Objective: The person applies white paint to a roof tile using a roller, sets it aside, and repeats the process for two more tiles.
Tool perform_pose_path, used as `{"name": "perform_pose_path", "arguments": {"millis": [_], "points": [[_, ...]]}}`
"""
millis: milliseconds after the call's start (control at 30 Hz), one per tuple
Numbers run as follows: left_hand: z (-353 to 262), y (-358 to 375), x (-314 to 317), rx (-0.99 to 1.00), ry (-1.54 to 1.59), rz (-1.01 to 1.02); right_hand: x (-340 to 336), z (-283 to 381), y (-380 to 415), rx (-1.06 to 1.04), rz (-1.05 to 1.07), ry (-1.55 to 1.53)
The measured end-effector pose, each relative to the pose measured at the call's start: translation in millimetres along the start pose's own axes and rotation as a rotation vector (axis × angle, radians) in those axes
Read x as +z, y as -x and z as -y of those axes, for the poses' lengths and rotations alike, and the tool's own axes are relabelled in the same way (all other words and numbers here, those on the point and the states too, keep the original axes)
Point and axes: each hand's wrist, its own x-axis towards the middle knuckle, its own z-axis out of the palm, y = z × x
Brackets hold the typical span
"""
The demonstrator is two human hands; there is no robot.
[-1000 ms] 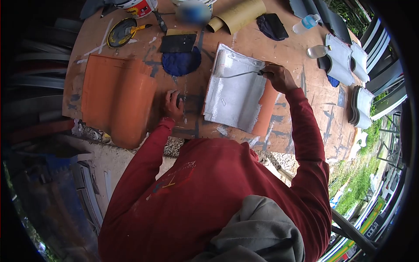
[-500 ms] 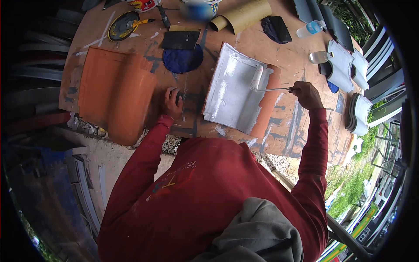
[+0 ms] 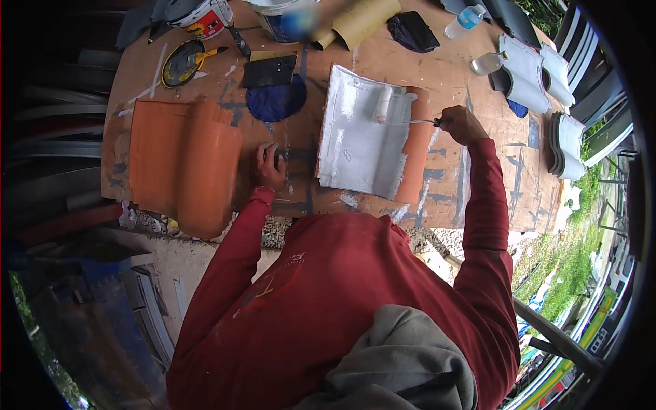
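Observation:
My right hand (image 3: pixel 462 125) is closed round the handle of a small paint roller (image 3: pixel 384 104). The roller's white sleeve lies on the upper part of a curved roof tile (image 3: pixel 348 140), coated in wet white paint except for a terracotta strip along its right side. My left hand (image 3: pixel 271 167) rests on the table between the two tiles, its fingers curled about something small and dark that I cannot make out. To its left lies a bare terracotta roof tile (image 3: pixel 181 160), overhanging the table's near edge.
On the wooden table (image 3: pixel 451 205) are paint buckets (image 3: pixel 205 19), a paint-smeared lid (image 3: pixel 183 65), black sheets (image 3: pixel 270 72) on a blue patch (image 3: pixel 277 102), a brown roll (image 3: pixel 362 22), plastic bottles (image 3: pixel 489 64) and grey tiles (image 3: pixel 526 72) at the right.
The roller has moved left and a little up across the painted tile, with my right hand following. My left hand stays in place on the table. The whole view has shifted slightly.

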Motion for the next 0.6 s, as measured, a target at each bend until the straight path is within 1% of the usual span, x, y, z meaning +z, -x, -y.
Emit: {"name": "perform_pose_path", "arguments": {"millis": [33, 133, 167, 200, 267, 333, 400, 433, 467, 533, 567, 600], "points": [[-0.7, -0.1, 0.2, 0.002, 0.003, -0.002, -6.4, -8.3, 10.5, 0.024, -0.006, 0.037], [-0.5, 1.1, -0.1, 0.008, -0.022, 0.003, -17.0, -18.9, 42.2, 0.07, -0.051, 0.026], [-0.1, 0.7, -0.6, 0.012, -0.028, 0.011, -11.4, -17.4, 51.1, 0.041, -0.107, -0.013], [1.0, -0.4, -0.8, 0.017, -0.034, 0.017, -6.6, -6.3, 59.8, 0.109, -0.134, -0.062], [-0.7, -1.0, -2.1, 0.02, -0.03, 0.02, 20.8, 10.9, 75.9, 0.25, -0.18, -0.392], [-1.3, -1.0, -1.1, 0.017, -0.028, 0.02, 63.4, 25.2, 87.3, 0.27, -0.261, -0.857], [-0.8, 0.0, -1.2, 0.008, -0.025, 0.025, 88.2, 57.1, 97.2, 0.314, -0.305, -1.099], [-3.4, -1.5, -2.9, 0.012, -0.031, 0.029, 104.7, 63.6, 94.5, 0.341, -0.365, -1.199], [-6.3, -2.5, -3.4, 0.024, -0.047, 0.017, 115.9, 66.3, 90.9, 0.347, -0.392, -1.228], [-8.8, -1.7, -4.2, 0.051, -0.059, 0.03, 124.1, 71.2, 76.7, 0.412, -0.412, -1.131], [-7.9, -1.0, -2.9, 0.041, -0.064, 0.025, 128.5, 67.8, 67.6, 0.431, -0.424, -1.142], [-7.6, -1.0, -1.6, 0.03, -0.068, 0.019, 134.6, 61.8, 57.5, 0.448, -0.427, -1.075]]}}
